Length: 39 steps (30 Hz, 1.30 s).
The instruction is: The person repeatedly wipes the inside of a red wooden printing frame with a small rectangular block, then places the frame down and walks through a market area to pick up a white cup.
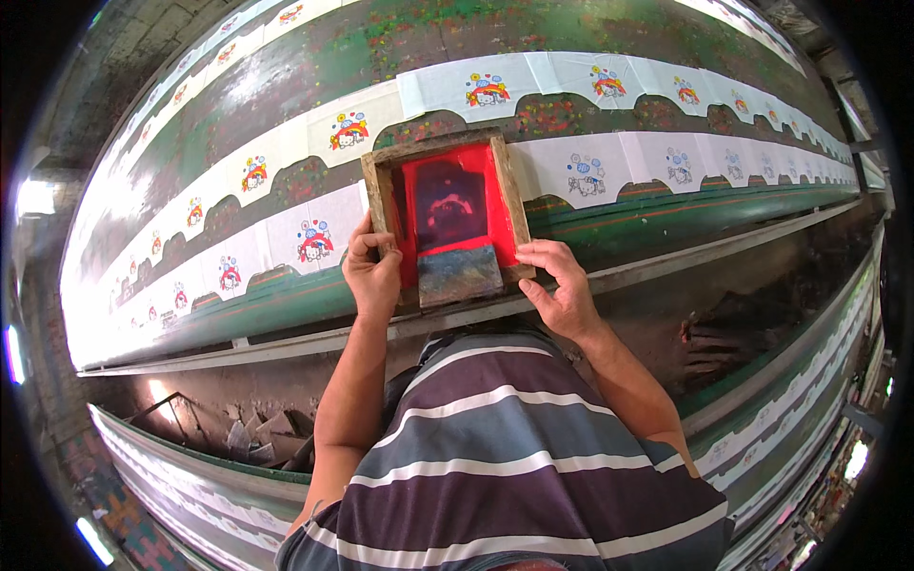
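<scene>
Running along the left of the green bench [657,217], white cloths [314,243] bear motifs with red in them. Next comes the left hand [373,273], its grip closed, thumb and fingers pinching the lower left side of a wooden frame [511,190]. This frame sits mid-view over the near row of cloths; whether it lies flat or raised I cannot tell. Serving as a shallow container, it holds what looks like red ink [497,211] around a dark mesh window [452,205], with a worn squeegee block [460,276] resting at its near end. Beside it, the right hand [564,295] has its grip part open about the lower right corner, fingertips on the rail; how firmly it clasps I cannot tell. Farther right, blue-printed cloths [587,174] carry motifs without red, so the step in hand is probably placing the frame for that colour, and the next move calls for square alignment, then an even squeegee stroke
</scene>
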Motion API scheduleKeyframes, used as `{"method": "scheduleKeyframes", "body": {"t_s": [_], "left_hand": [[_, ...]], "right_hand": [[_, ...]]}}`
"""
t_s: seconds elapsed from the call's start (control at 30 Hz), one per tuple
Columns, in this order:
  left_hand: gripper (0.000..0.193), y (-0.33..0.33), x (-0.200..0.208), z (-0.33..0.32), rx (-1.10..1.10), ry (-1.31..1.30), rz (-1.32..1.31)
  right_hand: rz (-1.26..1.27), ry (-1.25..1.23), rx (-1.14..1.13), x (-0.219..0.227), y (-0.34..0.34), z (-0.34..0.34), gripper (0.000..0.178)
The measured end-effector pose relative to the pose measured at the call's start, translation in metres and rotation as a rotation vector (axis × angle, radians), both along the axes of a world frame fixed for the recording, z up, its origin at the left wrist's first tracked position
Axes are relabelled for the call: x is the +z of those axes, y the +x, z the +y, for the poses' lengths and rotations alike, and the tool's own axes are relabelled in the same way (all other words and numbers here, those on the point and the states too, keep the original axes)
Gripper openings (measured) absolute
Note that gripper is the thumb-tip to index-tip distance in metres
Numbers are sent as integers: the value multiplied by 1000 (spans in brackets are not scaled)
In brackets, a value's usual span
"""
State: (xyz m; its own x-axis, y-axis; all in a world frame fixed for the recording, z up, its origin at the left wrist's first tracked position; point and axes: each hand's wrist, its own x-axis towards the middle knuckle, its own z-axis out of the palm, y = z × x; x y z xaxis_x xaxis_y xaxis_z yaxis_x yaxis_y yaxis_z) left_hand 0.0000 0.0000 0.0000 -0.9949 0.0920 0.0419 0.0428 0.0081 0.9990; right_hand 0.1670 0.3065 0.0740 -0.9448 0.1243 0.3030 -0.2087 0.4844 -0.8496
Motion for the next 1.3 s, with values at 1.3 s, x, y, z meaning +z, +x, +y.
{"method": "scheduleKeyframes", "body": {"t_s": [1.3], "left_hand": [[13,8,18,20,77,-257,143]], "right_hand": [[39,647,312,43,-198,-10,36]]}}
